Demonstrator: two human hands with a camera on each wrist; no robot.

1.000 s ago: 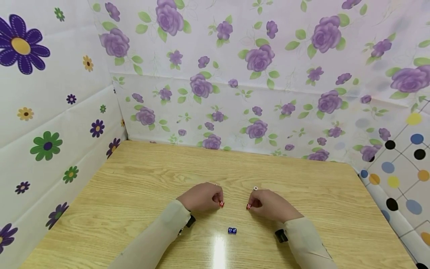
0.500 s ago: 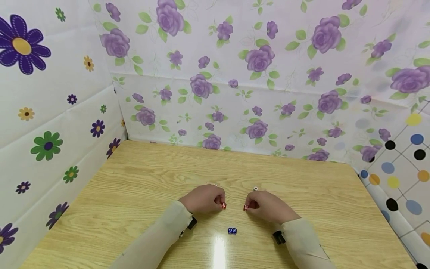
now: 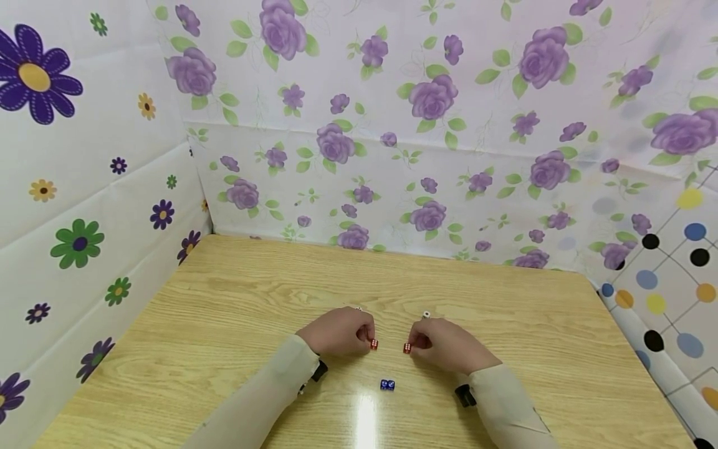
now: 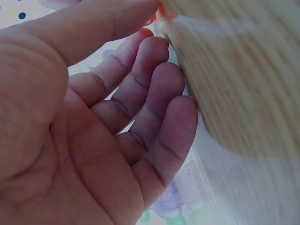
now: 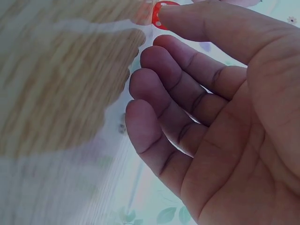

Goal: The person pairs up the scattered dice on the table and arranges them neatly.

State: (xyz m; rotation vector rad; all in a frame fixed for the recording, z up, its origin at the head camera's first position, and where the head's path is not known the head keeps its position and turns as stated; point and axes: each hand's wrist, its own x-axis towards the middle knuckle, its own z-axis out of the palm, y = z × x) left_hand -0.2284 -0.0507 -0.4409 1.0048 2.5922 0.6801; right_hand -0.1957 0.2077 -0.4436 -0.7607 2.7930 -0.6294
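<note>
My left hand point(image 3: 338, 332) pinches a red die point(image 3: 374, 344) with white pips between thumb and index finger, low over the wood. The left wrist view shows a sliver of that red die point(image 4: 151, 19) past the thumb tip, the other fingers loosely bent. Opposite, my right hand point(image 3: 451, 343) pinches a second red die point(image 3: 407, 348); in the right wrist view my thumb presses on this red die point(image 5: 159, 15). A small gap separates the two red dice. Nearer to me, two blue dice point(image 3: 387, 385) lie side by side, touching.
One white die point(image 3: 426, 315) lies just behind my right hand. Another white die point(image 3: 359, 308) is partly hidden behind my left hand. The wooden table point(image 3: 269, 274) ends at a flower-printed cloth wall point(image 3: 392, 187), with more printed cloth on both sides.
Both hands have moved slightly inward and nearer to me with their red dice, narrowing the gap between the dice. The blue dice have stayed where they were.
</note>
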